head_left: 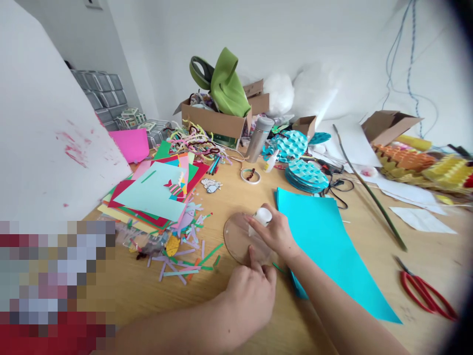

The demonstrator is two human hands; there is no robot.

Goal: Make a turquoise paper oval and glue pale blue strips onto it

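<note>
A clear round plastic disc lies flat on the wooden table in front of me. My right hand is closed round a small white glue bottle, held tip-down over the disc. My left hand has its fingers curled, and its forefinger presses on the near edge of the disc. A large cyan paper sheet lies just right of the disc, partly under my right forearm.
Stacked coloured paper and paper scraps lie to the left. Red scissors rest at the right. A cardboard box with a green bag, a grey bottle, cyan folded paper fans, a tape roll and a long green stick crowd the back.
</note>
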